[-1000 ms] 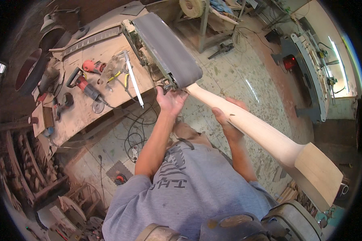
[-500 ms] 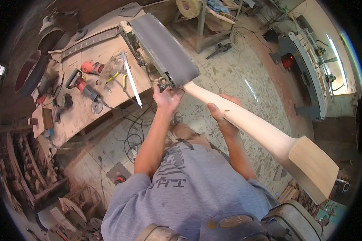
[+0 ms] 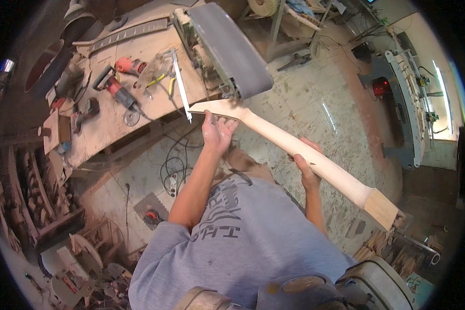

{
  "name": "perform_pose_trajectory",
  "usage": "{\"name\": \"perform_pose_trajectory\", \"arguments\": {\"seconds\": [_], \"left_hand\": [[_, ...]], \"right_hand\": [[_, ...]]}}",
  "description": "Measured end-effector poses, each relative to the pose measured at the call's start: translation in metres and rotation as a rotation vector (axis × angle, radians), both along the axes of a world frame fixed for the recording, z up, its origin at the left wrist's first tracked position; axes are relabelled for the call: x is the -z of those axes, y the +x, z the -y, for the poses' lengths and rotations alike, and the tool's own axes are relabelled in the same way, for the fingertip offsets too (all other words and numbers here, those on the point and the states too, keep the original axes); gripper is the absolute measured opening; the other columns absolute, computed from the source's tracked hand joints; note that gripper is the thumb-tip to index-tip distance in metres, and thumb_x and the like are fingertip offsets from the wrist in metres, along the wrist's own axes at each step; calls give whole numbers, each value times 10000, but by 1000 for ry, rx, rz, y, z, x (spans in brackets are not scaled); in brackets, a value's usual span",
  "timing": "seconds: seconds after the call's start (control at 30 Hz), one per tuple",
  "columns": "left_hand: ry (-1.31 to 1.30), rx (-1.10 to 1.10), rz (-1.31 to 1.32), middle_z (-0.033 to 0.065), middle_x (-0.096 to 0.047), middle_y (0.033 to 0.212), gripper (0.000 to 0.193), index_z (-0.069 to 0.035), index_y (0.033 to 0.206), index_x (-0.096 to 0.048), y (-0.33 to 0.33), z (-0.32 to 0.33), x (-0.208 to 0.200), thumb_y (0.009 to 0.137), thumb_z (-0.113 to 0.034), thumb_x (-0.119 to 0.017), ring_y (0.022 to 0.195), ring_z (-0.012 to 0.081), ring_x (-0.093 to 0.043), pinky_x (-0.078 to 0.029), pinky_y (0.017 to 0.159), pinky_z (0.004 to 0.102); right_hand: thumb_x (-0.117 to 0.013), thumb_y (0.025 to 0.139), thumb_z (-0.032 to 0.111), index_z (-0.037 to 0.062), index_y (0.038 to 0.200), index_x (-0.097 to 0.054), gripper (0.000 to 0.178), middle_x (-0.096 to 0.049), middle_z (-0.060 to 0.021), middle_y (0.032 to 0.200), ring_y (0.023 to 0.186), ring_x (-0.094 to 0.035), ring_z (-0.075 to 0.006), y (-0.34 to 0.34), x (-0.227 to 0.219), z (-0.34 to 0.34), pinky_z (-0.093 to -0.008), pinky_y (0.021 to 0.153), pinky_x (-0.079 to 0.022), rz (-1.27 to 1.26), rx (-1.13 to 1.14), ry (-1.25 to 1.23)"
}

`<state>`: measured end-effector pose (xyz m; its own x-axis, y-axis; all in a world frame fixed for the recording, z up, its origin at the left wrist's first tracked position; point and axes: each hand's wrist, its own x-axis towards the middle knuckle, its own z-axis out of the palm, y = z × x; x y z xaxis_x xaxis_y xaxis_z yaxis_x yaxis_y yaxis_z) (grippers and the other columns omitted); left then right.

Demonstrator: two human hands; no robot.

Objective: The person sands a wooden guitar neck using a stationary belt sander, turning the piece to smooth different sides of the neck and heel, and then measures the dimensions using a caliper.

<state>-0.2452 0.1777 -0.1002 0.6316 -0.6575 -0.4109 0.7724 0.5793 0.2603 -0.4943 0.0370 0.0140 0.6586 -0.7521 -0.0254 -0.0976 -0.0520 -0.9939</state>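
- Head view, with clock hours read from its middle: our neck [image 3: 279,137], a long pale wooden piece, slants from 11 o'clock down to 4 o'clock, held up over the floor [image 3: 274,101].
- At 11 o'clock our left hand [image 3: 217,133] holds the neck's flat, flared end, palm turned up, fingers beneath and thumb at the edge.
- At 3 o'clock our right hand [image 3: 307,168] is closed around the shaft, thumb on the near side, fingers reaching past the far side.
- At 12 o'clock we have the sander [image 3: 227,46], its grey belt ending just above the flared end; we cannot tell whether the two touch.
- The neck's far end, a squared block, points toward 4 o'clock.
- At 10 o'clock we see the bench [image 3: 88,160], bearing a grinder [image 3: 120,93] and yellow-handled pliers [image 3: 157,79].
- At 11 o'clock the caliper [image 3: 181,85] lies at the bench's edge, its lower end just beside the neck's tip.
- At 9 o'clock a black cord [image 3: 168,160] loops on the floor; farther out that way stands a rack [image 3: 36,191].
- At 6 o'clock is our grey shirt [image 3: 274,227].
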Motion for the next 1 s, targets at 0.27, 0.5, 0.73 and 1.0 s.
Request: {"name": "perform_pose_trajectory", "arguments": {"seconds": [0.27, 0.5, 0.73, 1.0], "left_hand": [[13, -17, 140, 266, -279, 1641, 809, -16, 1607, -188, -25, -29, -26, 1088, -615, -351, 1477, 470, -392, -349, 1216, 566], [-45, 112, 80, 268, -288, 1642, 807, -21, 1613, -195, -21, 2, -26, 1086, -614, -342, 1498, 466, -354, -312, 1237, 576], [-279, 98, -109, 260, -318, 1623, 704, -11, 1569, -275, -2, 56, -41, 1103, -537, -310, 1512, 473, -325, -288, 1248, 617], [-155, 42, -155, 231, -407, 1557, 651, -8, 1515, -393, 25, 72, -24, 1063, -476, -375, 1432, 447, -427, -333, 1208, 648]], "right_hand": [[-801, 876, 178, -25, 1443, -474, 685, -687, -162, 1160, 883, -728, -209, -32, 5, -6, -342, 769, -625, 15, -27, 235], [-781, 897, 119, -38, 1422, -484, 624, -690, -169, 1165, 866, -736, -215, -34, -25, -13, -333, 767, -625, -50, 124, 161], [-869, 853, 155, -40, 1355, -508, 649, -688, -165, 1131, 913, -708, -203, 13, -49, -28, -316, 798, -595, -93, 302, -120], [-906, 829, 200, -22, 1232, -577, 565, -661, -119, 1048, 960, -646, -167, 65, -56, -30, -306, 828, -538, -122, 237, -416]]}}
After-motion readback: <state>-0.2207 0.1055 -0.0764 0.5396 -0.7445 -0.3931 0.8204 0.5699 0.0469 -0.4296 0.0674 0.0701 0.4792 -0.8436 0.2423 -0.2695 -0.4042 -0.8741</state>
